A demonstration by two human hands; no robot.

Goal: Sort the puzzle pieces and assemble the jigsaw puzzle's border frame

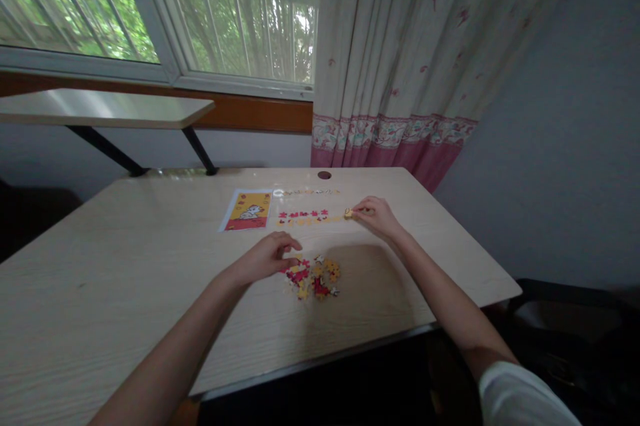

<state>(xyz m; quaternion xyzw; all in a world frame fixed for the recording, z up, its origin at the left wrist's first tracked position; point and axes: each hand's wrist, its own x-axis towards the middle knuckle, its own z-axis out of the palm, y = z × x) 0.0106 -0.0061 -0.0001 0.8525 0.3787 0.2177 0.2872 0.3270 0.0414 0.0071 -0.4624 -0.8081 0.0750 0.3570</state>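
Observation:
With its fingertips my right hand (377,215) pinches a yellow puzzle piece (348,213) at the right end of a row of yellow pieces (305,221). My left hand (273,256) is at the left edge of a loose pile of puzzle pieces (317,277), its thumb and fingers apart, with nothing visible between them. Red, yellow and a few white pieces make up the pile. Short groups of red pieces (289,215) lie just behind the yellow row, and a row of pale pieces (313,193) runs farther back.
A picture sheet (249,210) with a white animal on yellow and red lies left of the rows. A raised shelf (105,109) on black legs stands at the table's back left. The wooden table (125,266) has a dark round hole (325,175) near its back edge, before the curtain (390,79).

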